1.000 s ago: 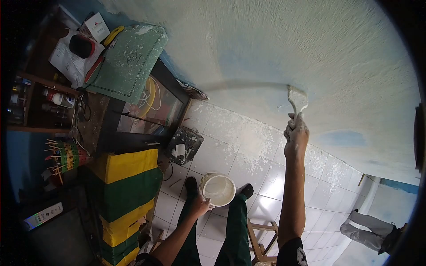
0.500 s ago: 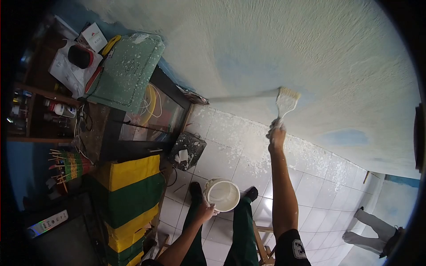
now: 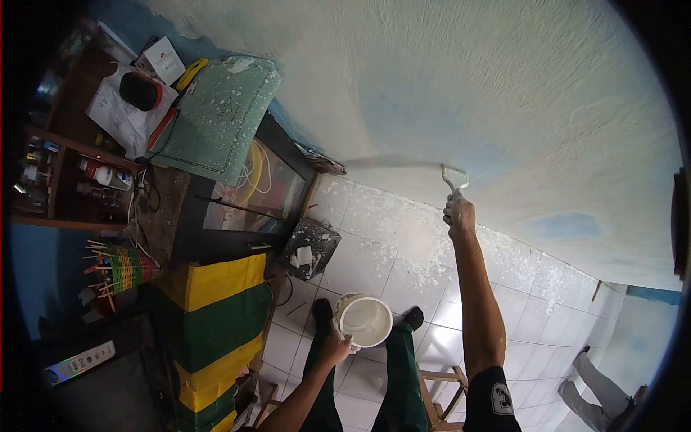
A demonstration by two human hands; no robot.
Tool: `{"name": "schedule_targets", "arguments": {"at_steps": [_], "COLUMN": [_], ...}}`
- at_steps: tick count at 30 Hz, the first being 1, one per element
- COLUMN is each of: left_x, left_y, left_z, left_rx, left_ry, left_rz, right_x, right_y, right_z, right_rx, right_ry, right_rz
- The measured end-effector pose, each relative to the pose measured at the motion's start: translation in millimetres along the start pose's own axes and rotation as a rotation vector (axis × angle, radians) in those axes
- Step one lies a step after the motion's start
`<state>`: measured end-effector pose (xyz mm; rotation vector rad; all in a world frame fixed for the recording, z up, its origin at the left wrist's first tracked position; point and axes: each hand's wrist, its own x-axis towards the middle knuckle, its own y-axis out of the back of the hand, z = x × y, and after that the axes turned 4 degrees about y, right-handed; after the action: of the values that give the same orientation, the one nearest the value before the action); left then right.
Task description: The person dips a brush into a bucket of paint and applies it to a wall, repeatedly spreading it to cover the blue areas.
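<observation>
My right hand (image 3: 459,213) is closed around the handle of a paintbrush (image 3: 454,176), whose bristles are against the lower part of the wall (image 3: 403,108). Pale paint covers most of that wall, with blue patches showing through near the brush. Down in front of my legs, my left hand (image 3: 338,347) grips the rim of a white bucket (image 3: 366,322). Whitish paint coats the bucket's inside.
White paint spatters the tiled floor (image 3: 360,273) along the wall. A speckled black box (image 3: 309,248) stands by a dark cabinet (image 3: 245,187) with a green cover on top. A wooden stool (image 3: 445,392) is beside my legs. Another person's legs (image 3: 597,389) show at right.
My right hand has turned the brush and drawn it slightly down and left along the wall. My left hand keeps its hold on the bucket; the view has shifted slightly.
</observation>
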<state>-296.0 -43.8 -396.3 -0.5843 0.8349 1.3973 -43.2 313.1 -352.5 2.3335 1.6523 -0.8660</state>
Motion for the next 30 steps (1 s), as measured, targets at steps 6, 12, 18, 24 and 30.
{"name": "schedule_targets", "arguments": {"at_steps": [6, 12, 18, 24, 30], "left_x": [-27.4, -27.6, -23.4, 0.9, 6.3], "left_y": [1.5, 9.4, 16.6, 22.4, 16.7], "left_z": [41.8, 31.4, 22.1, -35.5, -11.6], "left_rx": [0.030, 0.084, -0.091, 0.008, -0.009], "left_ry": [0.042, 0.084, 0.094, 0.102, 0.048], "left_rz": [-0.002, -0.018, -0.042, -0.020, -0.013], "right_x": [-120.0, -139.8, -130.5, -119.3, -114.8], "right_y": [-43.3, -57.9, -56.9, -42.8, 1.6], "right_z": [-86.7, -106.0, -88.4, -71.4, -28.9], "right_rx": [-0.042, -0.007, 0.024, 0.032, 0.016], "right_ry": [0.299, 0.465, 0.430, 0.400, 0.287], "right_rz": [-0.036, -0.055, -0.032, -0.030, 0.010]}}
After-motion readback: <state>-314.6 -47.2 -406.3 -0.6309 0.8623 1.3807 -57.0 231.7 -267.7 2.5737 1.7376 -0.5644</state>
